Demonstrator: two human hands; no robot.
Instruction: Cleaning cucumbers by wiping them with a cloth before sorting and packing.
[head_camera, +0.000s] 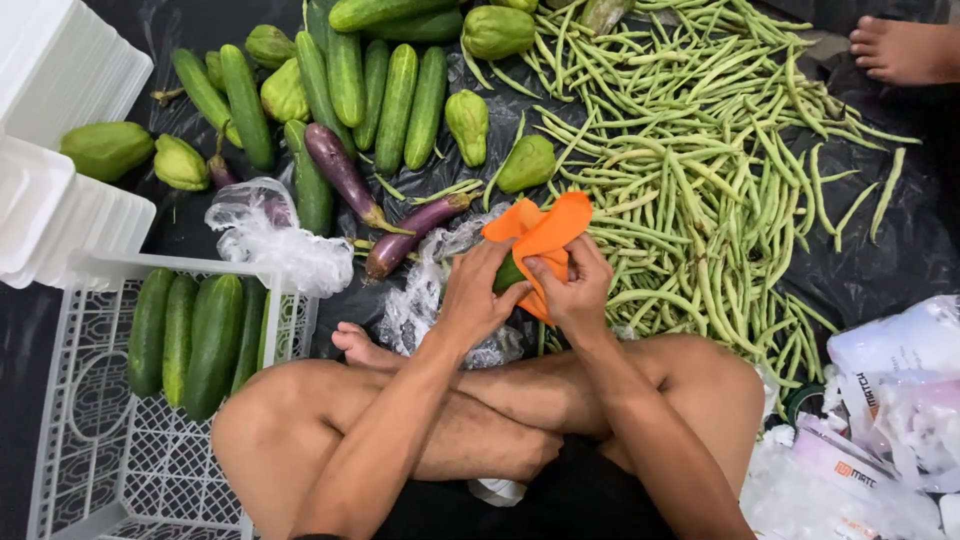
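A person sits cross-legged on a black plastic sheet (880, 260), both hands closed on an orange cloth (540, 235) wrapped around a green vegetable (507, 275). The left hand (478, 295) cups the vegetable from below; the right hand (575, 285) pinches the cloth. Long beans (700, 170) lie heaped just beyond, cucumbers (190, 335) in a white crate (100, 440) at the sheet's left edge.

crate (75, 440): white, near left, holds cucumbers (190, 335)
beans (700, 170): far right heap
eggplants (345, 170): middle, on black sheet (900, 260)
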